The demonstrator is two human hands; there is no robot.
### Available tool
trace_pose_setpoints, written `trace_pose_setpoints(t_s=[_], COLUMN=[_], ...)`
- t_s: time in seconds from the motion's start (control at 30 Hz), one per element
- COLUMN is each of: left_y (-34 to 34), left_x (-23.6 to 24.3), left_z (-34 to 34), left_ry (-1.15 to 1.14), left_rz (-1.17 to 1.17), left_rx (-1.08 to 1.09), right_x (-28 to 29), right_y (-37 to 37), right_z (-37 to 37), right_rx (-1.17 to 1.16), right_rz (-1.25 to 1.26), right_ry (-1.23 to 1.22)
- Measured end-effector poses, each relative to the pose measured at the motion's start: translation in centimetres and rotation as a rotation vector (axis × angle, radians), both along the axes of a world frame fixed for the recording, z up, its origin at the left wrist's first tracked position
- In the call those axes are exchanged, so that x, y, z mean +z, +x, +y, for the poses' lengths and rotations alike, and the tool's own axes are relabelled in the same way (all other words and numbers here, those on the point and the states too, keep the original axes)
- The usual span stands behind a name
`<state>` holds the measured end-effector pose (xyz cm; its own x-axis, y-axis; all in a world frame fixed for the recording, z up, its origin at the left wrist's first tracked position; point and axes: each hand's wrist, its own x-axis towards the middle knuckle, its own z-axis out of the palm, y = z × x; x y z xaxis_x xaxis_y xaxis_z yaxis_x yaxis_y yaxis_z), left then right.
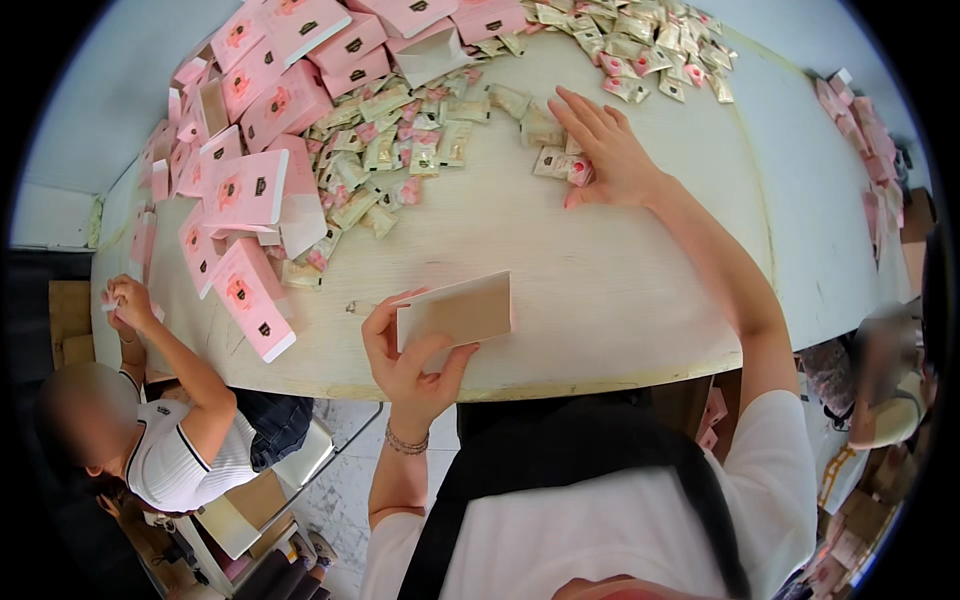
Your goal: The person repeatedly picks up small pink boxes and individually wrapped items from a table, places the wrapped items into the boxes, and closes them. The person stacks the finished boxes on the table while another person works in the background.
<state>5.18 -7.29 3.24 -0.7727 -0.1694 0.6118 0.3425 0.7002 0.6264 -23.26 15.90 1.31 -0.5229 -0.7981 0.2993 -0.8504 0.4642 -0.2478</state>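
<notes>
My left hand (412, 368) is closed around a small pink carton (457, 312) above the near edge of the table. The carton's open end faces up and shows a bare, brownish inside. Out over the middle of the table reaches my right hand (612, 150), its fingers spread. Beside its palm and thumb lie a few small sachets (551, 161), cream and pink; whether the hand touches them I cannot tell. A loose heap of similar sachets (425, 145) spreads to the left of that hand.
Pink cartons (240, 190) are piled along the table's left and far side, some with open ends. More sachets (650, 45) lie at the far right. A co-worker (190, 440) sits at the left edge, hands raised, and another person (885, 390) is at the right.
</notes>
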Motion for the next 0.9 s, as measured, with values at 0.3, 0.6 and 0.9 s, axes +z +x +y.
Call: trace_pose_setpoints(t_s=[0.3, 0.6, 0.9], left_y=[-1.7, 0.0, -0.8], left_x=[-1.4, -2.0, -0.9], left_z=[1.9, 2.1, 2.6], left_ry=[0.230, 0.240, -0.082], left_rz=[0.226, -0.045, 0.067], left_rx=[0.018, 0.105, -0.059], right_x=[0.2, -0.7, -1.4], right_y=[0.6, 0.8, 5.5], right_z=[-0.1, 1.1, -0.4], right_rx=[0.097, 0.020, -0.055], right_rz=[-0.131, -0.253, 0.134], right_ry=[0.070, -0.243, -0.048])
